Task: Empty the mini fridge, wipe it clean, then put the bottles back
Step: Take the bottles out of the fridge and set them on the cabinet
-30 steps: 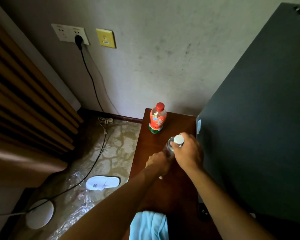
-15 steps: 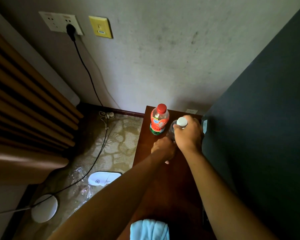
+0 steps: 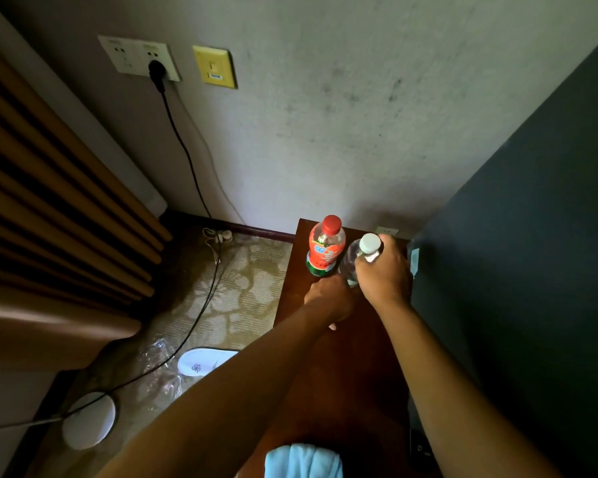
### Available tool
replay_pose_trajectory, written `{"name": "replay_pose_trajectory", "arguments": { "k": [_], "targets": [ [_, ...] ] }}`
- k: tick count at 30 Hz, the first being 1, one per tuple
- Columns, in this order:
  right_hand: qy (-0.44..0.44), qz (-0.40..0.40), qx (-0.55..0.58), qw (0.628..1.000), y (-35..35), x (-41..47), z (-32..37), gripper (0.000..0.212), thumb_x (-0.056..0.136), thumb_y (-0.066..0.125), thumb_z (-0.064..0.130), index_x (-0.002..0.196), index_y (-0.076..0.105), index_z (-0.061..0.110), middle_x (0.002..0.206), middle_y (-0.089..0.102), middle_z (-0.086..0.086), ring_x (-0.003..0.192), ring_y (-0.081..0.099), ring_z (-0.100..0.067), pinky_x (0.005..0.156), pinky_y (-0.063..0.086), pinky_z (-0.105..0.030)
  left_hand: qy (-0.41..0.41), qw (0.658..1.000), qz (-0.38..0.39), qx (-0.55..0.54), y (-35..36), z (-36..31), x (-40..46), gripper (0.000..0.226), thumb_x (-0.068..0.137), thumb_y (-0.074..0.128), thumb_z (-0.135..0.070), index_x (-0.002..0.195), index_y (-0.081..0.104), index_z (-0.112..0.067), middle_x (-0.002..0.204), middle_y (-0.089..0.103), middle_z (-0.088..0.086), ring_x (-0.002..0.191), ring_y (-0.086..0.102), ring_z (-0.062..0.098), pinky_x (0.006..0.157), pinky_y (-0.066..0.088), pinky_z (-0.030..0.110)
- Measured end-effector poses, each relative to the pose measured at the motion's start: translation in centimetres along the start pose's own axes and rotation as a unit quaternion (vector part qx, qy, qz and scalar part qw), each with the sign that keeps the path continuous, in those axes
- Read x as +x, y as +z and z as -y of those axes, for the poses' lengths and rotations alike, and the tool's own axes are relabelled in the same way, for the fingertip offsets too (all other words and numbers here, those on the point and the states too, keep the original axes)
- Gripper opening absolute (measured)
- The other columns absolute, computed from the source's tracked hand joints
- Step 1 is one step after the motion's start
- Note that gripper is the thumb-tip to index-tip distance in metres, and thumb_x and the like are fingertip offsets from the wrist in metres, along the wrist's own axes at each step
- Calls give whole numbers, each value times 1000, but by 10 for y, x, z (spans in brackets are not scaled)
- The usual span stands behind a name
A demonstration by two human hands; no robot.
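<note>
Gripping a clear water bottle [image 3: 351, 262] near its white cap, the right hand [image 3: 384, 277] holds it almost upright, cap tipped toward 1 o'clock, at the wooden table's [image 3: 353, 367] far end. The left hand [image 3: 330, 298] curls round its base. A red-capped bottle [image 3: 325, 248] stands touching at 10 o'clock; a patterned carpet [image 3: 242, 291] lies at 9 o'clock.

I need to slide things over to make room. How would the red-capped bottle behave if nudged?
The red-capped bottle stands tall on a narrow base, so a high push would likely tip it. It looks partly filled, so fairly light. On the smooth wooden tabletop, a low push should slide it.
</note>
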State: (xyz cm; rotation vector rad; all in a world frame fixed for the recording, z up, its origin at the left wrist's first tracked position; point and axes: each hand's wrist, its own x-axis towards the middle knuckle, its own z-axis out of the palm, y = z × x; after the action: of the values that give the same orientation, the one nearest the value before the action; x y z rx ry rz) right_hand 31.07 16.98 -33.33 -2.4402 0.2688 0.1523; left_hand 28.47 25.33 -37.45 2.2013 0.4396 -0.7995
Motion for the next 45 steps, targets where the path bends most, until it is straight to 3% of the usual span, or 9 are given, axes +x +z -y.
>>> {"name": "replay_pose_trajectory", "arguments": {
  "k": [4,10,14,17,22,28,32,37,45],
  "targets": [
    [22,-6,22,1000,-8,-14,-8,46,88,66,19,131,48,19,130,59,-9,116,57,-29,88,49,-36,24,999,-23,-20,-1,16,-11,27,100,49,-40,113,61,-19,97,69,4,60,71,19,67,63,35],
    [26,35,49,998,-22,-54,-29,43,91,61,27,132,47,25,118,63,-8,106,60,-26,88,54,-42,61,996,-30,-59,3,36,-47,15,95,56,-37,106,60,-28,85,65,-4,64,72,17,60,62,33],
    [19,59,75,995,-26,-88,-42,33,90,58,24,123,52,28,113,63,-6,103,60,-24,84,54,-41,87,995,-33,-45,8,50,-79,17,96,56,-37,109,62,-28,93,64,-5,82,70,19,75,62,42],
    [5,87,80,993,-24,-112,-54,28,92,56,24,120,55,28,113,63,-4,106,59,-23,86,53,-39,102,993,-44,-40,14,63,-100,6,96,56,-35,92,59,-32,85,64,-5,77,71,20,72,62,43],
    [-35,127,66,989,-30,-147,-83,21,93,56,19,113,62,21,105,67,-3,100,61,-21,85,50,-33,118,991,-66,-25,35,77,-130,17,95,58,-30,79,58,-34,78,64,-6,71,68,19,74,61,43],
    [-68,152,33,985,-41,-181,-118,15,90,56,21,102,64,26,86,62,9,78,59,-10,62,41,-21,130,989,-62,-21,72,81,-169,9,95,57,-30,91,65,-29,91,70,-1,90,69,25,83,58,45],
    [-78,175,14,981,-52,-207,-151,9,90,57,23,94,64,28,83,61,12,79,62,-12,71,51,-29,135,986,-89,-30,97,75,-191,12,95,58,-30,100,67,-24,100,73,3,94,69,26,86,56,44],
    [-79,160,22,984,-82,-217,-189,9,92,58,25,91,63,33,83,66,14,74,62,-1,69,53,-23,159,981,-105,-32,124,47,-211,6,94,59,-26,97,63,-29,100,72,-1,91,69,22,81,56,39],
    [-50,82,45,994,-145,-206,-228,4,88,60,30,86,63,33,70,59,14,63,55,-2,49,32,-17,198,973,-115,12,177,0,-229,19,92,59,-28,110,66,-26,107,73,-4,95,69,18,83,55,33]
  ]
}}
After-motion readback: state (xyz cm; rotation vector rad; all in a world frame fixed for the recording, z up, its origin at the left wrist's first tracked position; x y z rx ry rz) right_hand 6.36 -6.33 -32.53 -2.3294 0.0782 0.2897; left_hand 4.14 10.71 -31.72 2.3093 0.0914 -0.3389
